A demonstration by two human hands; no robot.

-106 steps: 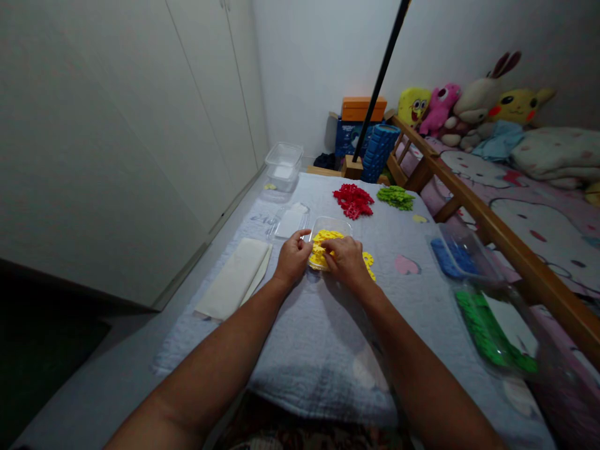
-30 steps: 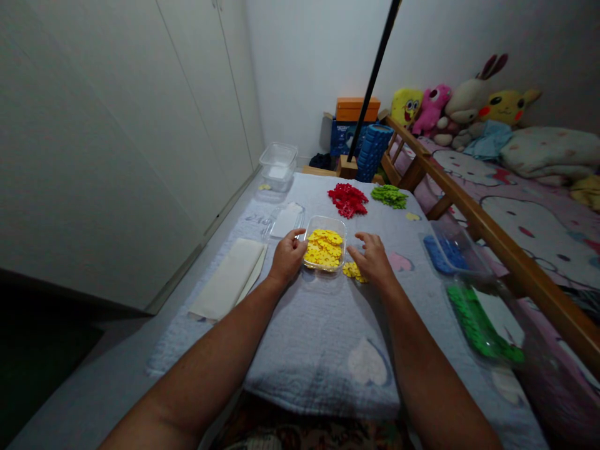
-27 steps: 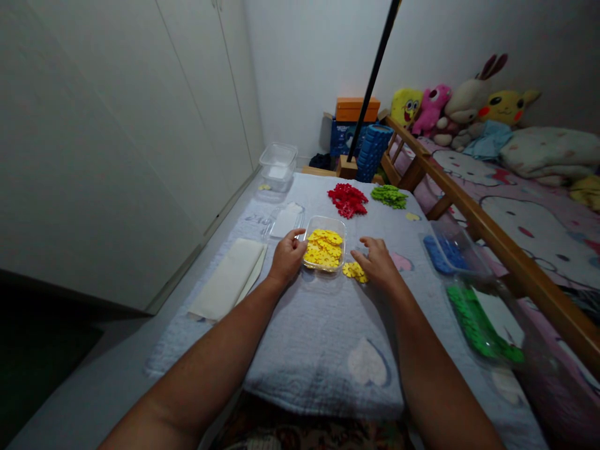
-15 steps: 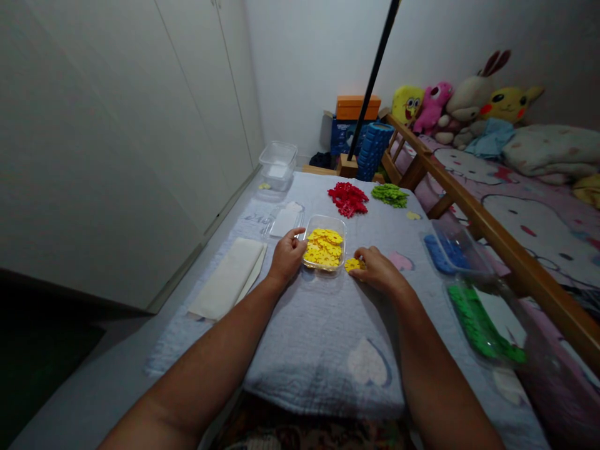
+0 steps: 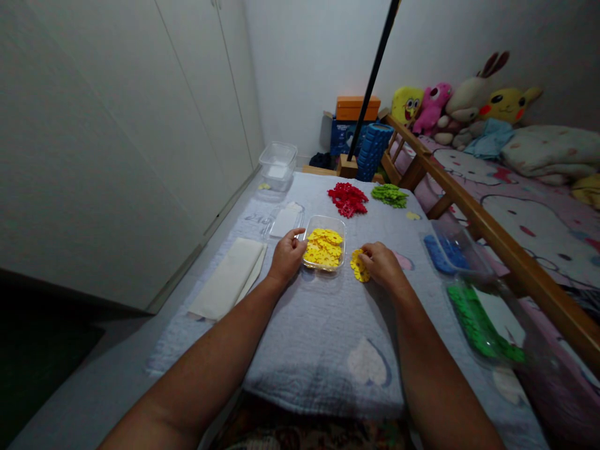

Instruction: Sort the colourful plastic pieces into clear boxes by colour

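Discs [image 5: 323, 250] of yellow lie in the clear tub [image 5: 327, 222] mid-frame; our left hand [image 5: 287, 255] holds its edge, our right hand [image 5: 381, 265] pinches notched yellow pieces [image 5: 359, 269] just rightward.

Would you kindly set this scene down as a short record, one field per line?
Left grip: at the left edge of an open clear tub
Tub contents: yellow pieces
Right grip: holding at least one yellow disc, apart from the tub
Loose piles: red pieces; light green pieces, right of the red
Far right: blue pieces and darker green pieces, in clear containers
Left: folded cream sheet
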